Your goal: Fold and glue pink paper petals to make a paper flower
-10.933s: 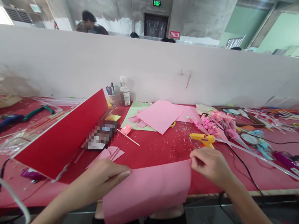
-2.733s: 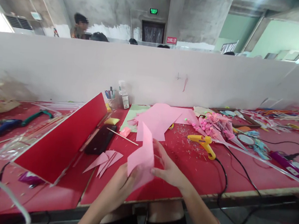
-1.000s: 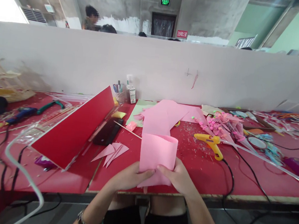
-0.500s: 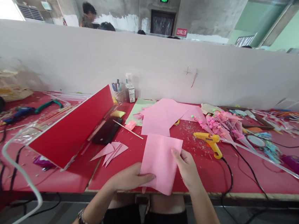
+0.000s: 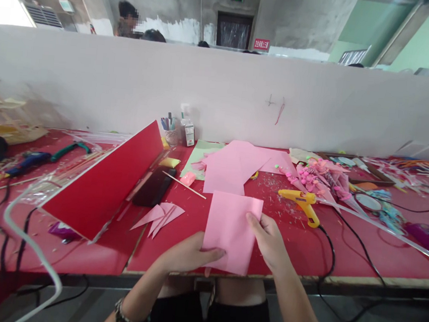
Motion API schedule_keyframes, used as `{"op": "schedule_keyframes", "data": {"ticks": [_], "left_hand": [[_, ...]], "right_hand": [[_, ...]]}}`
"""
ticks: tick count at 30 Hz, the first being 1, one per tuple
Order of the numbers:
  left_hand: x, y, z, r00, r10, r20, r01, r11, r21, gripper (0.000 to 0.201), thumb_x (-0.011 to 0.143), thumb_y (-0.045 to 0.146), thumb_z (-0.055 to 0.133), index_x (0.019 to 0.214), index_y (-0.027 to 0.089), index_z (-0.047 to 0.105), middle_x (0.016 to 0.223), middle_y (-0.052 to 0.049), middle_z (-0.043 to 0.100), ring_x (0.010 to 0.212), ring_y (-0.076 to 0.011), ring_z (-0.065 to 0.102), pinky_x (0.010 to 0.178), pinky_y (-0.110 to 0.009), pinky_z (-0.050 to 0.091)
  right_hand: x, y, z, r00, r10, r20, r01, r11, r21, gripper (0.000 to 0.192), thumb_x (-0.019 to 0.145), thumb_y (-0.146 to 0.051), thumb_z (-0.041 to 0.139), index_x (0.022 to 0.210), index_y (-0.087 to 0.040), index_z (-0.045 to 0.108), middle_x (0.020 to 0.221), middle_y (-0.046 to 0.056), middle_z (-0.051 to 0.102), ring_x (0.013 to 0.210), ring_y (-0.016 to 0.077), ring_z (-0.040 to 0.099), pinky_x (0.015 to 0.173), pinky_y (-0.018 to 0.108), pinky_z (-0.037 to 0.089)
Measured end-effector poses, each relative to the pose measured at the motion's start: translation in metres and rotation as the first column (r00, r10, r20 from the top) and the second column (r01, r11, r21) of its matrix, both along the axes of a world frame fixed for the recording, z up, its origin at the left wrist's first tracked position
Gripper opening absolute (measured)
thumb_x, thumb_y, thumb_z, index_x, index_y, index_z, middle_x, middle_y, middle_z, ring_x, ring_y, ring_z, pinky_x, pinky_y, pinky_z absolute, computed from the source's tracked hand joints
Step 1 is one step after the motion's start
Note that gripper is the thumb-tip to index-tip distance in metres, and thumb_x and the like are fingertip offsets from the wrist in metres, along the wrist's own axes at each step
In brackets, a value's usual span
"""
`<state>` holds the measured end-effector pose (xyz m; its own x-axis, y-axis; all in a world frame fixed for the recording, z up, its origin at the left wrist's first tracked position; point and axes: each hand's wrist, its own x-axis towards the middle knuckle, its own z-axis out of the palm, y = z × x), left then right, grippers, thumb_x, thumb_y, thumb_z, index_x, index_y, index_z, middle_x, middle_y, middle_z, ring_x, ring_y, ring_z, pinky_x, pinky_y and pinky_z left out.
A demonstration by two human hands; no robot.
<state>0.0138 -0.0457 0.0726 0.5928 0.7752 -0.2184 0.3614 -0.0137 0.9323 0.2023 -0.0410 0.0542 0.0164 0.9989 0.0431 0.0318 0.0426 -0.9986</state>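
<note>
Eleven seconds or so ago the two hands stretched a wide pink sheet between them, well apart; now the folded pink paper (image 5: 231, 228) is a small, nearly flat rectangle held upright-ish just above the near edge of the red table (image 5: 193, 219), around the middle. One second ago its top gaped in a loop and both thumbs sat low on it; now the top lies almost flat and the right hand (image 5: 269, 239) has gone up to the upper right corner. Compared with half a second ago, little has changed.

The left hand (image 5: 190, 252) pinches the lower left side, thumb laid across the front and a fingertip peeping out under the bottom edge. The right hand pinches too, thumb on the front, fingers mostly hidden behind. Neither grip has a gap beyond the paper's thickness. Whether the paper touches the table, I cannot tell.

Toward the table's far edge, beyond the paper, lie pink sheets (image 5: 229, 167), one reaching toward the near edge. The phone (image 5: 154, 188), lit eleven seconds ago, is dark, left of the hands. The yellow glue gun (image 5: 303, 202) lies to their right, farther from the near edge.
</note>
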Motion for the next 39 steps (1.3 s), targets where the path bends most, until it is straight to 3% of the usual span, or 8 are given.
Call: {"op": "schedule_keyframes", "data": {"ticks": [3,9,17,20,25,28,33,39], "left_hand": [[0.0,0.0,-0.002,1.0,0.024,0.002,-0.024,1.0,0.01,0.031,0.077,0.036,0.05,0.095,0.014,0.06,0.088,-0.005,0.066,0.085,-0.0198,0.058,0.078,-0.029,0.043],[0.0,-0.001,-0.005,1.0,-0.01,0.024,0.012,0.996,-0.087,0.029,0.079,0.038,0.047,0.08,0.013,0.059,0.052,0.0,0.059,0.055,-0.0148,0.055,0.06,-0.026,0.045],[0.002,0.002,-0.01,0.999,0.036,-0.004,-0.036,0.996,-0.085,0.029,0.077,0.038,0.049,0.082,0.012,0.059,0.053,0.0,0.059,0.054,-0.0152,0.055,0.059,-0.026,0.044],[0.001,0.005,-0.018,0.997,0.081,-0.004,-0.081,0.996,-0.028,0.03,0.076,0.037,0.05,0.087,0.011,0.059,0.06,-0.002,0.062,0.062,-0.0173,0.057,0.064,-0.027,0.045],[0.0,0.004,-0.024,0.997,0.074,-0.011,-0.074,0.995,-0.063,0.031,0.078,0.038,0.046,0.077,0.011,0.06,0.051,-0.001,0.059,0.054,-0.0161,0.056,0.057,-0.025,0.044],[0.0,0.004,-0.023,0.995,0.104,-0.008,-0.104,0.99,-0.092,0.029,0.077,0.036,0.049,0.086,0.011,0.06,0.061,-0.002,0.064,0.058,-0.0169,0.058,0.06,-0.027,0.045],[-0.001,0.006,-0.016,0.986,0.162,0.027,-0.161,0.986,-0.038,0.036,0.071,0.032,0.058,0.103,0.015,0.057,0.103,-0.006,0.063,0.094,-0.0236,0.056,0.077,-0.03,0.045],[0.002,0.008,-0.004,0.977,0.193,0.085,-0.19,0.981,-0.043,0.035,0.075,0.036,0.055,0.103,0.015,0.058,0.102,-0.007,0.063,0.094,-0.0249,0.057,0.075,-0.031,0.047]], "right_hand": [[0.001,0.001,0.0,1.0,0.003,0.001,-0.003,1.0,-0.003,0.032,0.076,-0.045,0.051,0.07,-0.015,0.059,0.065,0.002,0.06,0.062,0.0171,0.054,0.054,0.024,0.041],[0.001,0.002,-0.002,0.998,0.021,-0.056,-0.021,1.0,-0.001,0.033,0.076,-0.045,0.052,0.08,-0.014,0.062,0.069,0.003,0.063,0.064,0.0182,0.056,0.057,0.026,0.043],[0.001,0.007,-0.004,0.986,0.087,-0.143,-0.09,0.996,-0.012,0.035,0.077,-0.045,0.05,0.086,-0.014,0.062,0.075,0.005,0.064,0.069,0.019,0.058,0.063,0.028,0.044],[0.002,0.008,-0.007,0.992,0.095,-0.088,-0.097,0.995,-0.018,0.039,0.076,-0.049,0.048,0.08,-0.012,0.062,0.071,0.004,0.062,0.067,0.0179,0.055,0.062,0.027,0.043],[0.006,0.009,-0.016,0.998,0.035,0.052,-0.033,0.999,-0.037,0.044,0.071,-0.054,0.05,0.065,-0.012,0.059,0.056,0.001,0.054,0.057,0.0142,0.048,0.05,0.023,0.035],[0.008,0.01,-0.018,0.995,0.032,0.093,-0.028,0.999,-0.04,0.046,0.07,-0.056,0.05,0.06,-0.012,0.057,0.053,0.0,0.049,0.052,0.0118,0.043,0.046,0.022,0.03],[0.009,0.008,-0.017,0.987,0.134,0.092,-0.13,0.99,-0.049,0.045,0.071,-0.054,0.05,0.051,-0.013,0.052,0.049,-0.002,0.043,0.05,0.0092,0.037,0.046,0.021,0.027],[0.008,0.003,-0.015,0.976,0.207,0.063,-0.204,0.977,-0.058,0.044,0.072,-0.053,0.05,0.053,-0.013,0.054,0.051,-0.002,0.045,0.051,0.0096,0.038,0.048,0.022,0.028]]}}
